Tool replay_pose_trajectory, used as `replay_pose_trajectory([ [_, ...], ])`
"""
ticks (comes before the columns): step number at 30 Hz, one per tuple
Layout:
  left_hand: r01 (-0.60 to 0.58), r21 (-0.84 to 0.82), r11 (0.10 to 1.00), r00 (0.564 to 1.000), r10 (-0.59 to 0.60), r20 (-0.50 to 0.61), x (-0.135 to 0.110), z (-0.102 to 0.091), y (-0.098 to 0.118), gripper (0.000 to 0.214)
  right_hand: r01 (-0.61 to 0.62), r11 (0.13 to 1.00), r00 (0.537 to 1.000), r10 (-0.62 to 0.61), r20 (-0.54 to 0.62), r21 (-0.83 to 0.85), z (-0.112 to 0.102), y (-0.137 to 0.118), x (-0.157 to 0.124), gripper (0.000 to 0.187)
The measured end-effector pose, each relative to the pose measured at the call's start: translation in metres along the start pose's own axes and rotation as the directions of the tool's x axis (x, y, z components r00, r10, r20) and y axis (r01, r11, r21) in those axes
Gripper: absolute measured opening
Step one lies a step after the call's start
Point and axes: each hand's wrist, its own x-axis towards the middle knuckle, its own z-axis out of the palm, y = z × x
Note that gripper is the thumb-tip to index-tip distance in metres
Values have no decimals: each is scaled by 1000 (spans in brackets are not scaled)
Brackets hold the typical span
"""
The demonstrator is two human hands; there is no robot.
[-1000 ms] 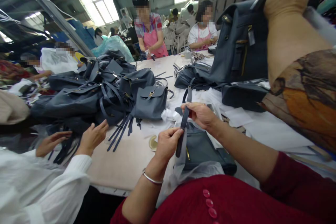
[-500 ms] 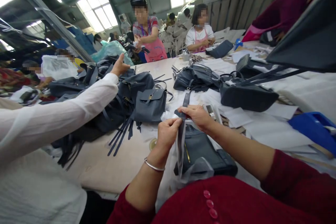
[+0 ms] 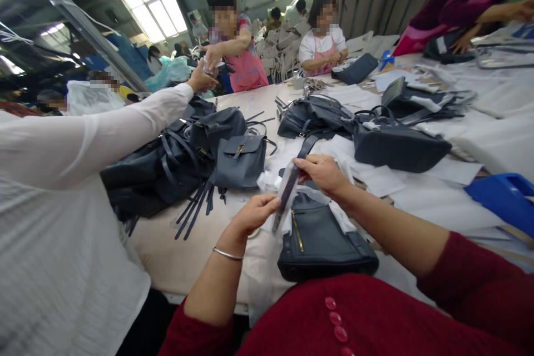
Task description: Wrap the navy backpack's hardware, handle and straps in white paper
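Observation:
My left hand [image 3: 251, 214] pinches the lower end of a dark blue strap [image 3: 287, 192] that is partly covered by a clear plastic sleeve. My right hand [image 3: 322, 173] grips the same strap higher up, fingers closed round it. The strap runs up and away over the table toward the bags behind. Just below my hands lies a dark blue bag [image 3: 323, 245] with a gold zip, flat on white wrapping paper at the table's near edge.
A heap of dark blue backpacks [image 3: 187, 156] lies at the left; more bags [image 3: 392, 142] lie at the right. A co-worker's white-sleeved arm [image 3: 104, 133] reaches across the heap. Other people work at the far side. A blue bin [image 3: 503, 194] stands at right.
My hands have tilted the strap and slid the plastic sleeve along it. The co-worker's white-sleeved arm has stretched farther across the table. The bag held up at right has gone.

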Motion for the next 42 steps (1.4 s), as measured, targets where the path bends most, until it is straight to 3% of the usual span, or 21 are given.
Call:
replay_pose_trajectory([
  [2,-29,50,998,998,26,57,-1,0,0,42,49,995,999,-47,21,-91,5,-2,-4,40],
  [3,-46,55,997,998,44,35,0,2,2,42,91,982,995,-85,43,-165,9,-3,-8,41],
  [7,-35,48,998,984,43,-173,10,14,15,44,285,866,959,-260,116,-412,21,-3,-23,45],
  [9,-16,50,999,979,26,-203,15,19,20,44,252,901,967,-220,127,-353,19,-1,-25,44],
  [12,-35,80,996,981,49,-188,18,22,24,42,28,993,978,-3,208,-117,15,2,-24,41],
  [14,-66,119,991,983,85,-163,17,21,26,39,-62,994,965,83,250,-89,13,3,-22,44],
  [17,-77,55,996,997,78,-27,7,15,22,33,-36,990,985,57,160,-134,7,-2,-15,45],
  [19,-27,-36,999,993,31,112,-2,10,14,35,6,997,999,-3,35,-82,1,-9,-7,42],
  [21,25,-66,997,985,-14,174,-8,7,8,38,36,998,999,-37,-31,-41,-3,-15,0,40],
  [27,-43,-54,998,997,39,-71,6,21,12,37,11,987,994,7,112,-159,15,-5,-15,41],
  [30,-57,-64,996,998,55,-33,9,22,13,40,22,971,996,0,90,-239,9,-3,-18,41],
  [34,-16,-19,1000,993,18,116,4,16,5,43,94,949,988,-127,-91,-300,-12,-12,-5,40],
  [36,10,0,1000,997,-10,76,7,17,5,44,104,947,986,-139,-97,-303,-11,-13,-3,42],
  [40,-33,3,999,996,33,-86,16,22,11,42,70,952,998,-66,24,-299,7,-6,-13,45],
  [42,-59,10,998,997,60,-56,15,20,8,43,61,948,998,-60,12,-312,6,-5,-14,43],
])
